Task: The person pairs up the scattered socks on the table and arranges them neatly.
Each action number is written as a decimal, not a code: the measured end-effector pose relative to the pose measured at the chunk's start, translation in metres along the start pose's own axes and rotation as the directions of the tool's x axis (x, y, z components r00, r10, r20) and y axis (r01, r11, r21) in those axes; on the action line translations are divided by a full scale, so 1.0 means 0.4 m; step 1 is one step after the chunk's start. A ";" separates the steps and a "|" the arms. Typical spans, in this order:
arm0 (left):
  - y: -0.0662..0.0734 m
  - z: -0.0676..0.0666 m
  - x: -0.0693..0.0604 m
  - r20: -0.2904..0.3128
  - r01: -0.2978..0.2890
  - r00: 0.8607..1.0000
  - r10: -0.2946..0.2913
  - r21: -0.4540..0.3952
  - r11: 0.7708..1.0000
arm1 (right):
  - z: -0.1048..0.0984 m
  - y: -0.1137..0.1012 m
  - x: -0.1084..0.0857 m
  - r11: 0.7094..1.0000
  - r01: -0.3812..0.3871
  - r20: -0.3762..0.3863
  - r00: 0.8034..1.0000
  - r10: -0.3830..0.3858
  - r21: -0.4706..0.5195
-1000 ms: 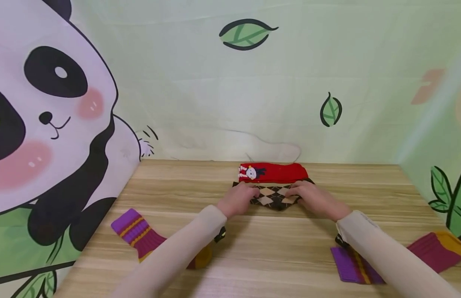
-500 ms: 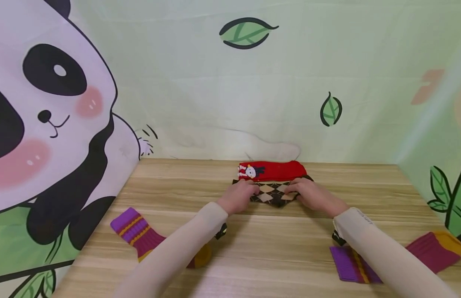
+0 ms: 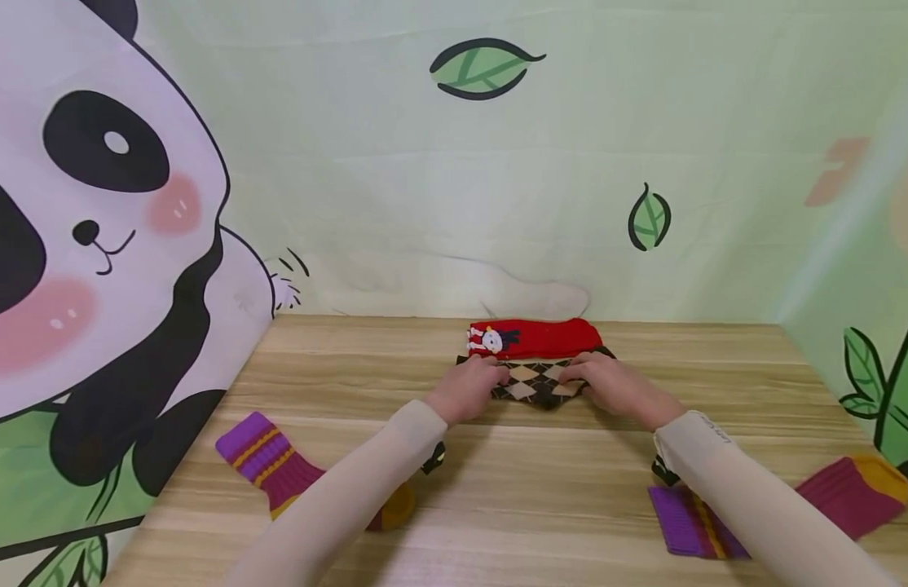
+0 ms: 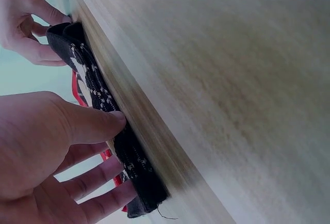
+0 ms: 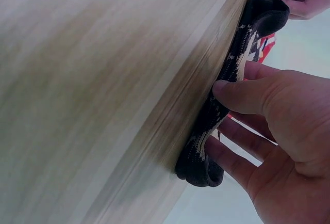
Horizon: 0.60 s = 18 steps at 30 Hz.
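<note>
A black and tan argyle sock (image 3: 531, 383) lies crosswise near the back of the wooden table. My left hand (image 3: 465, 389) pinches its left part, and in the left wrist view the thumb presses the dark near edge while the fingers reach over the sock (image 4: 139, 170). The right part is pinched by my right hand (image 3: 621, 389) in the same manner, its thumb on the near edge in the right wrist view. Just behind, and partly hidden by the argyle sock, is a red sock (image 3: 553, 338) with a small cartoon figure at its left end.
At the front left lies a purple and maroon striped sock (image 3: 259, 448), partly under my left sleeve (image 3: 359, 489). Another striped sock (image 3: 853, 493) lies at the front right, crossed by my right sleeve (image 3: 762, 489). A panda-printed cloth (image 3: 395, 163) stands behind the table (image 3: 527, 505).
Both hands keep their hold on the argyle sock, whose near edge has drawn in very slightly. The view shifts a little; the other socks stay put.
</note>
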<state>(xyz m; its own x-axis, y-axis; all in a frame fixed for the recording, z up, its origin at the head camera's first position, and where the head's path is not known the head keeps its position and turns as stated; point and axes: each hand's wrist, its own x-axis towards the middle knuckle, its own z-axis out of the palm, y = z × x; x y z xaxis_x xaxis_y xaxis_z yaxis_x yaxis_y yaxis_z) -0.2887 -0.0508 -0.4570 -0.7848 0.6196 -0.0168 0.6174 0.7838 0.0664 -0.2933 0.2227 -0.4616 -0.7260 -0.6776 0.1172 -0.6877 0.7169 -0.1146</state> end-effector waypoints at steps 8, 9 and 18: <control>0.001 -0.003 0.003 -0.008 -0.008 1.000 0.008 0.003 1.000 | -0.011 -0.007 -0.003 1.000 -0.016 0.003 1.000 0.016 0.003; 0.001 -0.004 0.003 -0.005 -0.007 1.000 0.007 0.006 1.000 | -0.014 -0.009 -0.003 1.000 -0.017 0.006 1.000 0.017 0.006; -0.011 -0.012 -0.026 -0.015 -0.057 0.998 0.056 -0.071 0.996 | -0.024 -0.026 0.000 1.000 -0.017 0.051 0.999 0.015 0.026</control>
<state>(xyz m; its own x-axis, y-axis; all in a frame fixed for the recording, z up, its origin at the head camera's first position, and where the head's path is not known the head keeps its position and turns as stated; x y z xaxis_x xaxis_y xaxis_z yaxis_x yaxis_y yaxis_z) -0.2833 -0.0609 -0.4522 -0.7494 0.6622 0.0017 0.6560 0.7421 0.1378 -0.2861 0.2171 -0.4509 -0.7359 -0.6740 0.0648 -0.6753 0.7236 -0.1426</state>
